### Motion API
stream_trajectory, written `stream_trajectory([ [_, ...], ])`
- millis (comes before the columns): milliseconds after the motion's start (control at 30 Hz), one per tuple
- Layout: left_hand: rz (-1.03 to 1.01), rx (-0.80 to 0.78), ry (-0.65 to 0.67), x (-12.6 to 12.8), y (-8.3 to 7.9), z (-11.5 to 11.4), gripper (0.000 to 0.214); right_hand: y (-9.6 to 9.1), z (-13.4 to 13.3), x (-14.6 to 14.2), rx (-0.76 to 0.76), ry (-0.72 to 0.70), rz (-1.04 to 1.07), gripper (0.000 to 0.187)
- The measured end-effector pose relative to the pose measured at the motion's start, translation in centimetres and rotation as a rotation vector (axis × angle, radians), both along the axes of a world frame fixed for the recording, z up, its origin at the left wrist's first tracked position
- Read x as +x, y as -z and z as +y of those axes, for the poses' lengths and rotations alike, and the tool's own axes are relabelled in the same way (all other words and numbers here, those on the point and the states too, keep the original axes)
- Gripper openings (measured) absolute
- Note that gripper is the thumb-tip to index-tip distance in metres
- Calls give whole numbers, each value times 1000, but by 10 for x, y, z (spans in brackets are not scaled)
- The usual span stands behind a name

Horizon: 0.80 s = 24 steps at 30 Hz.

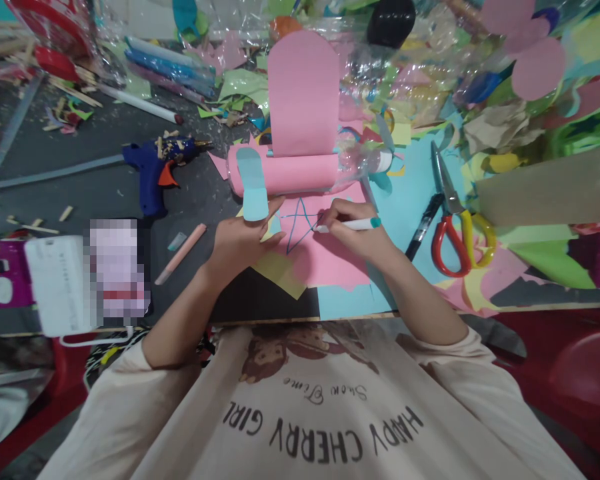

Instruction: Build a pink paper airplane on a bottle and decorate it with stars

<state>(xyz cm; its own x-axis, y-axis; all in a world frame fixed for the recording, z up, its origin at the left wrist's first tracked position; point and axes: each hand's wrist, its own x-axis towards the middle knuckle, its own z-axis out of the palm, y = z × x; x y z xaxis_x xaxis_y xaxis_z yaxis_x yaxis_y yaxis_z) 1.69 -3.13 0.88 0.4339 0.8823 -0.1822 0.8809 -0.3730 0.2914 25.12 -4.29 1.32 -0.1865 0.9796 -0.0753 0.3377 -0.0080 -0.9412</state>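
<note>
Closed around a white marker with a teal end (363,225), my right hand (355,233) has the pen's tip on a sheet of pink paper (340,257). Teal lines on the sheet form a star (300,223). My left hand (245,240) lies with fingers apart at the sheet's left edge and grips nothing. Just beyond the hands is a clear bottle wrapped in pink paper (300,172), lying on its side. A rounded pink flap (304,93) stands up from it, and a light blue strip (254,190) hangs down its left part toward my left hand.
At the left lie a blue glue gun (155,170), a peach-coloured pen (181,253), a white power bank (57,287) and a phone (117,267). Scissors with red and yellow handles (450,243) and a black marker (425,227) lie right. Paper scraps and plastic crowd the back.
</note>
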Motion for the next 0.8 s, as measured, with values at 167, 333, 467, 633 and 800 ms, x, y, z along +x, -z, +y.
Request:
stream_trajectory([
  [167, -10, -7, 14, -1, -1, 0, 51, -4, 2, -2, -41, -3, 84, 18],
  [333, -32, 43, 27, -3, 2, 0, 51, -7, 4, -1, -101, -36, 75, 14],
  [467, -45, 49, 36, -4, 2, 0, 51, -10, 5, 1, -145, -79, 66, 16],
  [633, 0, 29, 30, -2, 1, 0, 52, -13, 3, 3, -200, -103, 54, 17],
  [800, 0, 15, 19, -2, 2, 0, 53, -14, 1, 4, -233, -145, 2, 19],
])
